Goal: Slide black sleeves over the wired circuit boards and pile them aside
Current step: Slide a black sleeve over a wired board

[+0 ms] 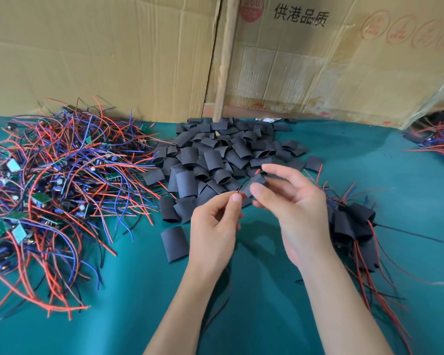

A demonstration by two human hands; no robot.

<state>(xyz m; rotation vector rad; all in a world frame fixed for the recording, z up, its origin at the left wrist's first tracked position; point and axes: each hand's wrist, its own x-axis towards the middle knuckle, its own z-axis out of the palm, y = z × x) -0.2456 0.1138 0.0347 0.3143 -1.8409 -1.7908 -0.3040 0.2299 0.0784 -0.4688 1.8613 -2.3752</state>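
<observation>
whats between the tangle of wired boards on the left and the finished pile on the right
In the head view: the heap of loose black sleeves, and nearer, both hands, left hand and right hand.

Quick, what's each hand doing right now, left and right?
Left hand: pinching thin wires between thumb and fingers.
Right hand: holding a black sleeve at its fingertips.

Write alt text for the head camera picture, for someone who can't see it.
Two bare hands work over a teal cloth: the right hand holds a black sleeve, the left hand pinches its wires. Loose sleeves are heaped behind, wired boards at left, sleeved ones at right.
</observation>
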